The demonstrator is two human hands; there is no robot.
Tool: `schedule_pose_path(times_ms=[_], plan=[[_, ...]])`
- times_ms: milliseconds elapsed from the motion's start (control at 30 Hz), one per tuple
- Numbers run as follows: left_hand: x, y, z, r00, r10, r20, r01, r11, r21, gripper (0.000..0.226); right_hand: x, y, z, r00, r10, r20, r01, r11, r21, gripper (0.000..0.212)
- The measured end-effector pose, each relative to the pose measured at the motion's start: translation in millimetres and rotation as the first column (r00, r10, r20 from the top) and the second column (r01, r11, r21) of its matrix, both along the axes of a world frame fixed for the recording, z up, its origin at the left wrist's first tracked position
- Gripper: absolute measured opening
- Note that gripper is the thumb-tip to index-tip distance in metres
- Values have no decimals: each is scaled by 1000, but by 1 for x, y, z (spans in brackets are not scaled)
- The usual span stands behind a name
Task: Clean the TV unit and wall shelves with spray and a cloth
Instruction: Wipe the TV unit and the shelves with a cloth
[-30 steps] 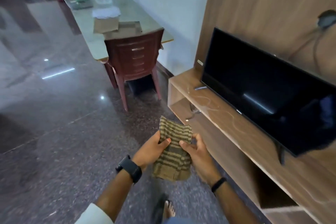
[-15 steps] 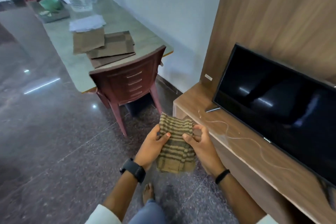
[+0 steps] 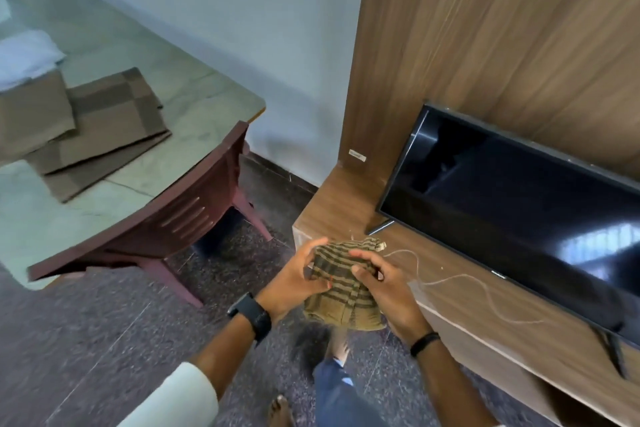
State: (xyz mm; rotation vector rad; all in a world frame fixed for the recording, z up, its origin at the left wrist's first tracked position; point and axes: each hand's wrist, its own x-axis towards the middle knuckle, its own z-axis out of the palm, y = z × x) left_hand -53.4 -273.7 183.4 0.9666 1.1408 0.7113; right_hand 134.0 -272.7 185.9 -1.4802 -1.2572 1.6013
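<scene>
Olive striped cloth (image 3: 341, 291), soft, light and floppy, is bunched between left hand (image 3: 294, 282) and right hand (image 3: 384, 291), fingers curled into its folds.

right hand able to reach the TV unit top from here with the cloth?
Probably yes: the right hand holds the cloth with the left hand at the unit top's near corner, only a thin cord there.

Both hands (left (image 3: 294, 282), right (image 3: 388, 288)) curled, gripping.

Dark speckled floor (image 3: 86, 340), white wall (image 3: 242, 28), maroon chair (image 3: 180, 218)
</scene>
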Motion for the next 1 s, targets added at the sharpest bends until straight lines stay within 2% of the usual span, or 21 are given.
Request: schedule_pose_path(times_ms=[133,200,333,433,600,733,867,1000], plan=[[5,50,-41,984,-115,-138,106,992,-70,64,10,50,-44,983,122,139,-116,992,-52,41],[9,73,-63,964,-136,-227,126,990,-59,67,11,74,-66,962,184,200,-175,983,-60,48],[18,114,-105,869,-107,-484,126,992,7,61,8,118,-105,919,211,333,-206,977,-53,57],[25,142,-143,798,-80,-598,134,990,46,50,5,148,-136,874,238,424,-238,970,-54,56],[38,186,-206,731,-46,-681,182,975,130,49,-1,187,-193,833,166,528,-198,980,5,59],[45,213,-248,729,-28,-684,188,969,161,51,-4,204,-231,790,56,610,-99,994,37,58],[50,217,-280,685,-88,-723,204,976,74,44,-6,204,-260,802,-11,597,73,994,-80,69],[49,208,-295,692,-27,-721,125,989,82,33,-6,194,-271,803,10,596,97,984,-148,70]])
